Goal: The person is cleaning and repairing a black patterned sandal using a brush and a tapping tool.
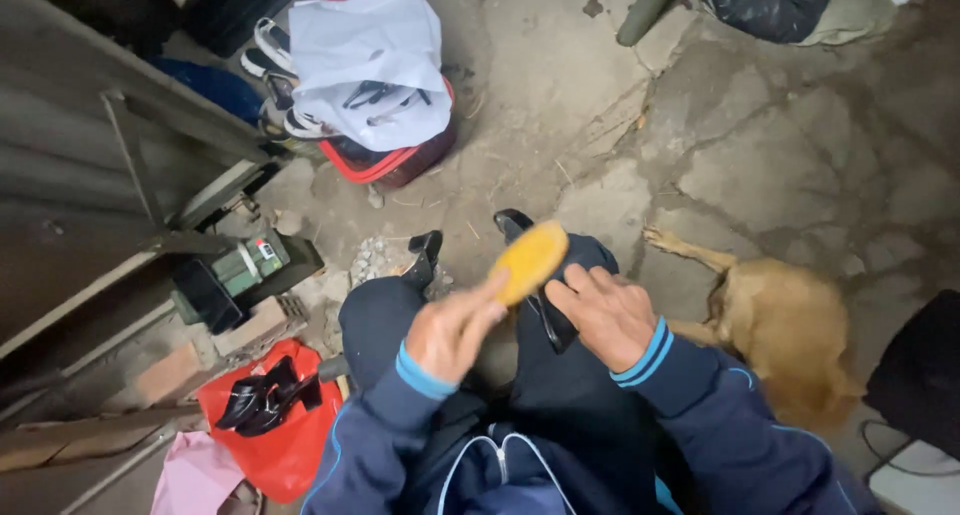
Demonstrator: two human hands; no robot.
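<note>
I sit with both knees up in dark blue trousers. My left hand (452, 331) grips a shoe brush (530, 260) with a yellow wooden back, raised over my right knee. My right hand (606, 315) rests on that knee and holds a black shoe (553, 325), mostly hidden under the fingers and the brush. The brush is just above the shoe; I cannot tell whether they touch. The black toes of my own shoes (425, 255) show beyond my knees.
A tan dog (785, 330) lies on the cracked concrete close to my right leg. A red plastic bag (290, 445) with black shoes lies at my left. Ahead is a red basket (385, 165) under a white bag. Bricks and a green box (245, 267) sit left.
</note>
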